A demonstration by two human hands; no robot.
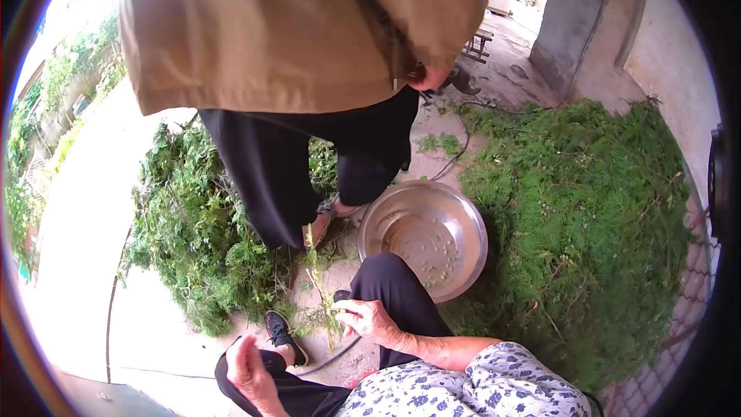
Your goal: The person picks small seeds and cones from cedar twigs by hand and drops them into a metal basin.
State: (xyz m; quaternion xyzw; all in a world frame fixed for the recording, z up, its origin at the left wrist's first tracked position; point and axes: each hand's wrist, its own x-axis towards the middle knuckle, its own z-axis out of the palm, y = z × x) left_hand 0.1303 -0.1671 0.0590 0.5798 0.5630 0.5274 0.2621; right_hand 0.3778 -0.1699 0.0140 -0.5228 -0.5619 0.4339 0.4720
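My right hand (370, 320) pinches a thin leafy sprig (315, 276), which stands up past the fingertips beside my raised knee. Over my other knee is my left hand (251, 374), fingers stretched out and nothing visible in it. A wide metal basin (472, 224) stands just beyond my knee, with small green round bits (440, 262) scattered over its bottom.
Close in front stands a person in a tan jacket (293, 31) and dark trousers, one hand (428, 77) at their side. Cut greenery is heaped at right (579, 232) and left (201, 224). A dark cable (461, 150) runs behind the basin.
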